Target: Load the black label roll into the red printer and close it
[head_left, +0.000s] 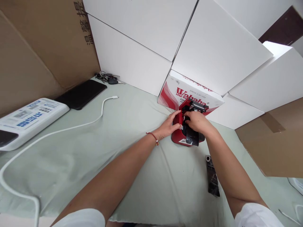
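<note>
Gripping red machine (176,136) by left side with left hand (167,126), right hand (198,121) inside it, partly hidden, can't tell if closed, machine on green cloth (146,192), just before red-white box (168,91).

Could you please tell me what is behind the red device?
Behind the red device stands a white-and-red printed box. Its upper front shows, but the device covers part of the lower front, so whatever is printed there cannot be seen.
</note>
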### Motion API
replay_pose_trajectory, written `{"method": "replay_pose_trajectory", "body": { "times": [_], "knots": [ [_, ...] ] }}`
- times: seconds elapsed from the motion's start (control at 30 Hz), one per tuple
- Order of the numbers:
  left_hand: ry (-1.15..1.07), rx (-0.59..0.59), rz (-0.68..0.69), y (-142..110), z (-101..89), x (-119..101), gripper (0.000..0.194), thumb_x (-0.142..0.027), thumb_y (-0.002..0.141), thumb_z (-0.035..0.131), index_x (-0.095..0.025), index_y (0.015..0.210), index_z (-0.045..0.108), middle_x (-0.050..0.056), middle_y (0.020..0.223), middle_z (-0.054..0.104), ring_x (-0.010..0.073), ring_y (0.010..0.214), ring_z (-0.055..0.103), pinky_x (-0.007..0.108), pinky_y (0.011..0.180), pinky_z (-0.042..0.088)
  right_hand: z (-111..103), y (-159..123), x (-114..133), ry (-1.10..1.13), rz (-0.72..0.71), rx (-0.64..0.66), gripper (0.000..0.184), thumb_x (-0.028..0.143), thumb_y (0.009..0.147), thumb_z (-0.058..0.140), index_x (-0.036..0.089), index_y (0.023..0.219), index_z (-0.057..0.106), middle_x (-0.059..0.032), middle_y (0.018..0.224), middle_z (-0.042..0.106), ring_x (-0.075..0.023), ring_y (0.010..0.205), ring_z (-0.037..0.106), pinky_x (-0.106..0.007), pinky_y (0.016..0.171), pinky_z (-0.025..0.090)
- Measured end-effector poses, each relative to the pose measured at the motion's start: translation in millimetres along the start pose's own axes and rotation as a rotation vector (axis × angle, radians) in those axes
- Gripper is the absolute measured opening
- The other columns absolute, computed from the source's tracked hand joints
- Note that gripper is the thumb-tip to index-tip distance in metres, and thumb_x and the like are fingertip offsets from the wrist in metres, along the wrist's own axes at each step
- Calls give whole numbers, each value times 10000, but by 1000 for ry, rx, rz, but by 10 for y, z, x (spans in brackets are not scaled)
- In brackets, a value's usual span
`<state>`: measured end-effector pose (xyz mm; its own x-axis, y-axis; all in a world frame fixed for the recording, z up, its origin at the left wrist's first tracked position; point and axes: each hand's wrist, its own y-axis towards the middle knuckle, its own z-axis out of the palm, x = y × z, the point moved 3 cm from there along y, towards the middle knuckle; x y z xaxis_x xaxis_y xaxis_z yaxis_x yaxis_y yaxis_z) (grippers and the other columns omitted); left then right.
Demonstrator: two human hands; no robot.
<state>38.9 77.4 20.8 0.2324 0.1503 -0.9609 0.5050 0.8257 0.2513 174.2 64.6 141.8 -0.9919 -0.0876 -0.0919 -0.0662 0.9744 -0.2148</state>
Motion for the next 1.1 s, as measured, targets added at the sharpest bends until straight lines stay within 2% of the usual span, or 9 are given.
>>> {"method": "replay_pose_trajectory", "body": {
  "times": [0.2,0.33,0.4,0.47,0.53,0.6,0.8,0.93,1.1],
  "knots": [
    [-7,-1,3,-7,0,-5,845,-340,820,683,-254,1616,412,117,1691,443,345,1601,384,536,1347,294,150,146,-27,92,-28,7,292,110,934,671,146,1204,778,-145,1150,822,-276,1046,759,-301,835,505],
    [-12,-11,9,-13,-3,-3,830,-321,819,684,-260,1607,430,113,1682,462,350,1605,380,548,1343,301,121,-6,-72,177,-77,-38,291,153,985,644,177,1251,759,-106,1228,808,-246,1081,758,-303,897,541],
    [-22,-13,23,-14,-4,6,821,-315,821,687,-275,1603,439,103,1669,481,351,1606,379,556,1343,299,119,-215,-102,234,-108,-137,304,211,1036,596,195,1311,725,-102,1319,774,-240,1165,736,-329,986,546],
    [-28,-6,35,-13,-3,21,817,-313,824,689,-289,1602,442,93,1664,490,349,1609,377,561,1349,288,165,-498,-113,320,-188,-337,297,279,1074,555,213,1319,709,-101,1337,762,-242,1209,721,-375,1048,549],
    [-29,1,36,-8,-2,39,817,-316,826,688,-293,1604,439,90,1665,491,349,1610,375,566,1355,276,296,-810,-96,388,-303,-572,286,312,1083,559,236,1319,700,-105,1326,764,-254,1233,712,-428,1076,558],
    [-35,-2,31,2,-1,56,825,-325,826,687,-282,1608,426,97,1678,478,351,1614,371,568,1361,262,520,-1071,-55,363,-374,-717,331,290,1073,592,255,1396,656,-120,1381,739,-269,1298,684,-483,1122,541],
    [-77,13,22,6,-1,41,892,-349,822,698,-247,1632,338,124,1764,348,337,1663,287,547,1382,208,1099,-1378,27,177,-299,-932,672,198,1034,633,258,1661,400,-161,1530,642,-299,1468,573,-589,1251,428],
    [-47,-18,-36,-57,-17,-10,919,-376,834,689,-239,1647,284,148,1797,266,329,1690,225,553,1382,194,1151,-1398,35,217,-264,-1031,659,144,1014,612,253,1639,435,-155,1497,663,-300,1467,569,-600,1250,435],
    [59,-135,-14,-8,-23,-168,919,-331,804,677,-282,1641,300,119,1788,297,330,1683,255,584,1365,231,1155,-1371,59,272,-269,-986,660,88,995,560,274,1619,456,-119,1469,698,-281,1458,572,-591,1273,400]
  ]
}}
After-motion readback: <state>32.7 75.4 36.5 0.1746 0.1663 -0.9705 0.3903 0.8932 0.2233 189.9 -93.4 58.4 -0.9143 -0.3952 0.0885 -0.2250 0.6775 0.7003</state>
